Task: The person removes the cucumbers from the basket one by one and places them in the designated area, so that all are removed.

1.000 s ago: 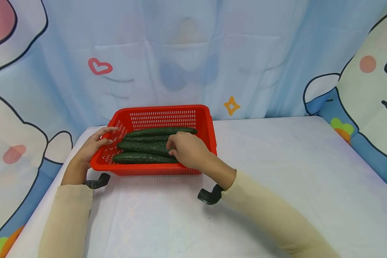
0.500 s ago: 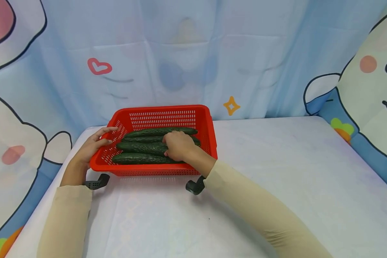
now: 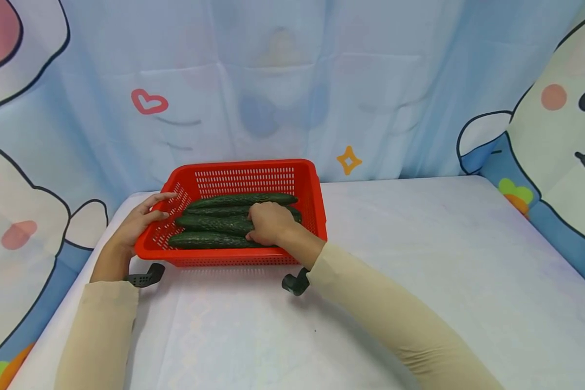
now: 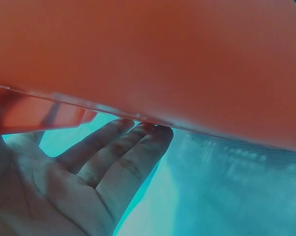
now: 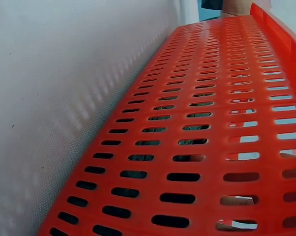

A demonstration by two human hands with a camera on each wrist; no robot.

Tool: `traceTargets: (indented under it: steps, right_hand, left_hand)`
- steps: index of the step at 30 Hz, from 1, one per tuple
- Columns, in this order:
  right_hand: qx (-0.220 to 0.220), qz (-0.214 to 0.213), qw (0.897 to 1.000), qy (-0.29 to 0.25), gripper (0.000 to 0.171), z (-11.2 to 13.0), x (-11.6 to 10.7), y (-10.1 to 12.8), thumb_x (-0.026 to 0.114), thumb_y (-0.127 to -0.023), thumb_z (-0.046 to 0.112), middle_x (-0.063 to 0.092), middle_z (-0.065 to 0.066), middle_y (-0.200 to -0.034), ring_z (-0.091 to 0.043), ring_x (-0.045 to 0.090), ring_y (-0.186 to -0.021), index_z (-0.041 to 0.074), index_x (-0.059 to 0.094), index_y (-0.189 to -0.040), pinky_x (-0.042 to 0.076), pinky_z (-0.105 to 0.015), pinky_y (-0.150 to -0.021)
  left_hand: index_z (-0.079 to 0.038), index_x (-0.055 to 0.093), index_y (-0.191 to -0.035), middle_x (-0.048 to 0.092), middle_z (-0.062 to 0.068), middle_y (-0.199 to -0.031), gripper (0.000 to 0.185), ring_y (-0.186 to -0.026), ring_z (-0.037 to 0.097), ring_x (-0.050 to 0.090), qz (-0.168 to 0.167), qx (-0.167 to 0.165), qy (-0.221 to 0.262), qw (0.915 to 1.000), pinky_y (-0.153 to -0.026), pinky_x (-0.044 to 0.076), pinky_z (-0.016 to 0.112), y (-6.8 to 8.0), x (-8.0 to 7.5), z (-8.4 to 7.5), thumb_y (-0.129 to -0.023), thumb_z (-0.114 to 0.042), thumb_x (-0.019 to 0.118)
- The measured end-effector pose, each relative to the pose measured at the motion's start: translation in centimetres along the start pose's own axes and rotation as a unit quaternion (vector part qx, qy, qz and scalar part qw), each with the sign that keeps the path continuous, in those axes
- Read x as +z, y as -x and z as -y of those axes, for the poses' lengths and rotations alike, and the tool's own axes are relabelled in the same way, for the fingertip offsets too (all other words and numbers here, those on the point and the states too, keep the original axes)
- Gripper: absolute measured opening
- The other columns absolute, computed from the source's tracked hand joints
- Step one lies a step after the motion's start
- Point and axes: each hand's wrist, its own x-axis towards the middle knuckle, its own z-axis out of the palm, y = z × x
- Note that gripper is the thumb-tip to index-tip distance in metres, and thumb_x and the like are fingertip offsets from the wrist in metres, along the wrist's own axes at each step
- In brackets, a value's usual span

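A red slotted basket [image 3: 244, 163] stands on the white table at the back left, with several dark green cucumbers [image 3: 200, 240] lying lengthwise in it. My left hand [image 3: 158, 208] rests on the basket's left rim with straight fingers. In the left wrist view its open palm [image 4: 89, 167] faces up and the fingertips touch the underside of the red rim [image 4: 162, 59]. My right hand [image 3: 253, 228] reaches over the front wall, its fingers curled round a cucumber in the middle of the pile. The right wrist view shows only the basket's slotted front wall [image 5: 197, 123].
The white cloth-covered table [image 3: 419, 260] stretches out to the right and front of the basket. A blue cartoon-printed curtain [image 3: 283, 81] hangs close behind the basket and along both sides.
My right hand has moved left and further into the basket, and its fingers have closed down on a cucumber. My left hand and the basket have stayed put.
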Motion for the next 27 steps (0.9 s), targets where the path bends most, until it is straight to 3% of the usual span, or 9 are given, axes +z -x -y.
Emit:
traceTargets:
  steps: [3,7,9,11,13,19,27]
  right_hand:
    - [-0.003,0.002,1.000,0.011,0.039,0.10,0.03,0.02,0.067,-0.082,0.035,0.065,0.001,-0.111,-0.015,0.064,-0.092,0.014,0.062,-0.114,0.055,-0.034,-0.075]
    - [-0.011,0.004,1.000,0.018,0.021,0.19,-0.06,0.07,0.066,-0.083,0.034,0.065,0.001,-0.081,-0.013,0.061,-0.072,0.013,0.064,-0.088,0.052,-0.028,-0.059]
    - [-0.015,0.003,1.000,0.018,0.021,0.18,-0.10,0.08,0.066,-0.083,0.033,0.058,0.000,-0.068,-0.013,0.057,-0.062,0.014,0.059,-0.076,0.046,-0.025,-0.052]
    - [-0.021,0.001,1.000,0.018,0.022,0.15,-0.12,0.11,0.066,-0.083,0.033,0.056,-0.001,-0.065,-0.012,0.055,-0.059,0.014,0.058,-0.074,0.042,-0.025,-0.050]
    - [-0.026,-0.002,1.000,0.016,0.020,0.11,-0.12,0.14,0.066,-0.083,0.032,0.059,-0.001,-0.070,-0.012,0.057,-0.062,0.013,0.061,-0.079,0.045,-0.025,-0.053]
    - [-0.036,-0.014,0.999,0.009,0.033,0.03,-0.04,0.26,0.065,-0.084,0.029,0.064,-0.001,-0.113,-0.015,0.063,-0.096,0.010,0.063,-0.111,0.055,-0.033,-0.079]
    - [-0.037,-0.024,0.999,-0.002,0.037,-0.17,-0.09,0.15,0.064,-0.085,0.029,0.061,-0.003,-0.118,-0.017,0.060,-0.104,0.009,0.061,-0.116,0.053,-0.033,-0.085]
  left_hand:
    - [-0.028,0.033,-0.140,0.028,0.014,-0.140,0.048,-0.096,0.015,0.060,0.000,-0.001,-0.004,1.0000,-0.075,0.056,0.034,-0.02,0.00,0.11,-0.095,-0.021,0.046]
    - [-0.029,0.034,-0.140,0.029,0.015,-0.140,0.047,-0.095,0.016,0.060,0.000,0.000,-0.005,1.0000,-0.075,0.057,0.034,-0.04,-0.04,0.18,-0.095,-0.021,0.046]
    - [-0.028,0.034,-0.140,0.029,0.014,-0.139,0.047,-0.095,0.016,0.061,0.001,0.002,-0.001,1.0000,-0.074,0.057,0.035,-0.05,-0.04,0.16,-0.095,-0.020,0.046]
    - [-0.028,0.034,-0.140,0.030,0.014,-0.139,0.047,-0.094,0.016,0.061,0.001,0.002,0.005,1.0000,-0.074,0.057,0.035,-0.08,-0.03,0.10,-0.095,-0.020,0.047]
    - [-0.027,0.034,-0.140,0.030,0.013,-0.138,0.048,-0.094,0.015,0.062,0.002,0.002,0.010,0.9999,-0.073,0.057,0.034,-0.08,-0.02,0.05,-0.095,-0.019,0.047]
    - [-0.027,0.034,-0.140,0.029,0.014,-0.139,0.048,-0.094,0.014,0.061,0.001,0.001,0.002,1.0000,-0.074,0.057,0.034,-0.03,-0.02,0.03,-0.095,-0.020,0.048]
    - [-0.029,0.034,-0.140,0.030,0.014,-0.139,0.048,-0.096,0.014,0.059,0.000,0.004,-0.013,0.9999,-0.075,0.056,0.035,-0.01,0.04,0.02,-0.095,-0.021,0.047]
